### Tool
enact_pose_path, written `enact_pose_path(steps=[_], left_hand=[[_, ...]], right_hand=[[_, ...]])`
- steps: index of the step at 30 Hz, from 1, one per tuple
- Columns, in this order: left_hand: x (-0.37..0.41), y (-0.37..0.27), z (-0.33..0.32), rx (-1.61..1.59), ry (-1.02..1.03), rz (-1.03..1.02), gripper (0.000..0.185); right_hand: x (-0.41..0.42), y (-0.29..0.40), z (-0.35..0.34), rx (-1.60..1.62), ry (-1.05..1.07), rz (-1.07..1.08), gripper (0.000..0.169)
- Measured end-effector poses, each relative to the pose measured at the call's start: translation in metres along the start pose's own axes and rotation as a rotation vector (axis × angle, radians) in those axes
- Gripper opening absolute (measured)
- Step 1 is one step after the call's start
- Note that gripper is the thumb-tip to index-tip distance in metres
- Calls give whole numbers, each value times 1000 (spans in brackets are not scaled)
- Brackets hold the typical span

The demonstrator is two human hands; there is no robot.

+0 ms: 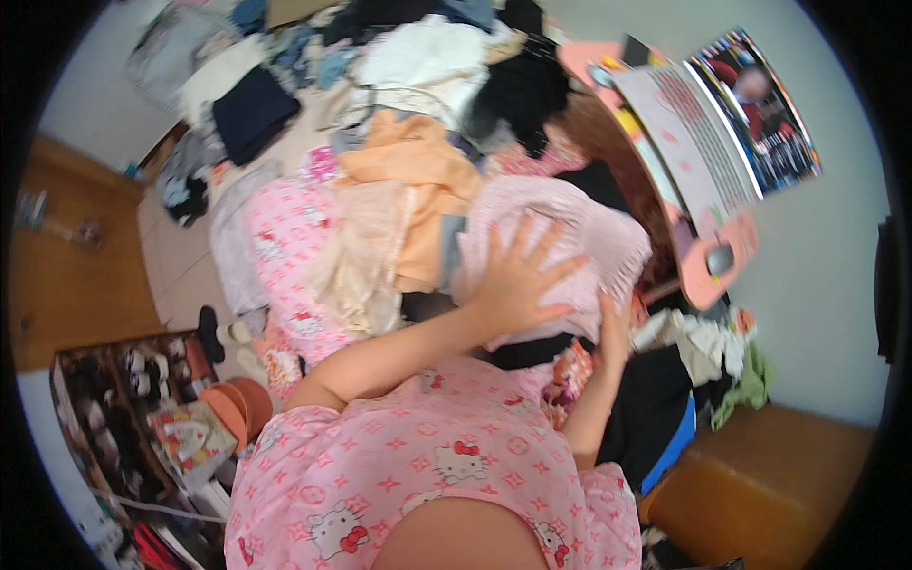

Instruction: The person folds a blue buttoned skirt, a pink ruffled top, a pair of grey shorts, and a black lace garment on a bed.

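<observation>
A pale pink knitted garment (598,235), folded into a rough bundle, lies in front of me. My left hand (524,281) rests flat across its top with the fingers spread. At the garment's near right edge is my right hand (614,331), its fingers up against the fabric; whether they pinch it cannot be seen. Just left of the bundle lies a peach-orange garment (427,164), with a cream lacy garment (360,278) beside it. Further left, pink cartoon-print cloth (288,228) is spread out.
A pink desk (737,246) at the right carries an open laptop (702,135) and a mouse (719,260). Heaped clothes include a white garment (424,64), black fuzzy clothing (524,89) and a folded navy garment (255,114). A shoe rack (121,399) and a brown box (762,477) flank me.
</observation>
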State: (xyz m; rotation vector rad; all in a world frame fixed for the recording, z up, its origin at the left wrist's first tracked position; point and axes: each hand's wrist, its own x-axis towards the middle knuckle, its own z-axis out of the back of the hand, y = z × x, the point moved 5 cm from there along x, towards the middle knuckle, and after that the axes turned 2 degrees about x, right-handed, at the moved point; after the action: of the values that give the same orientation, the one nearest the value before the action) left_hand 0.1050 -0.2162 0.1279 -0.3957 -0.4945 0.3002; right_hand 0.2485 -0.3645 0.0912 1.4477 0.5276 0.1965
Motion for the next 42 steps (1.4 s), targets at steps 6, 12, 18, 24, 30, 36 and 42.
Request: enact_pose_path(steps=[6, 12, 18, 24, 30, 36, 42], left_hand=[[-4, 4, 1, -43, -71, 11, 77], [-13, 11, 1, -108, -61, 8, 81], [-13, 25, 17, -187, -89, -3, 80], [-50, 105, 92, -815, -225, 138, 70], [-269, 325, 205, 43, -1000, 1051, 51], [-407, 399, 147, -575, -599, 1545, 85], [-400, 387, 132, -805, -518, 1445, 93]], right_hand=[[-17, 24, 6, -489, -116, 161, 57], [-8, 50, -13, -62, 129, -34, 58], [-13, 68, -39, -172, 356, -77, 67], [0, 92, -29, -220, 212, -136, 59], [27, 134, -29, 33, 101, -192, 56], [49, 179, -61, 143, 155, -68, 53], [43, 190, -43, 175, 209, 23, 47]])
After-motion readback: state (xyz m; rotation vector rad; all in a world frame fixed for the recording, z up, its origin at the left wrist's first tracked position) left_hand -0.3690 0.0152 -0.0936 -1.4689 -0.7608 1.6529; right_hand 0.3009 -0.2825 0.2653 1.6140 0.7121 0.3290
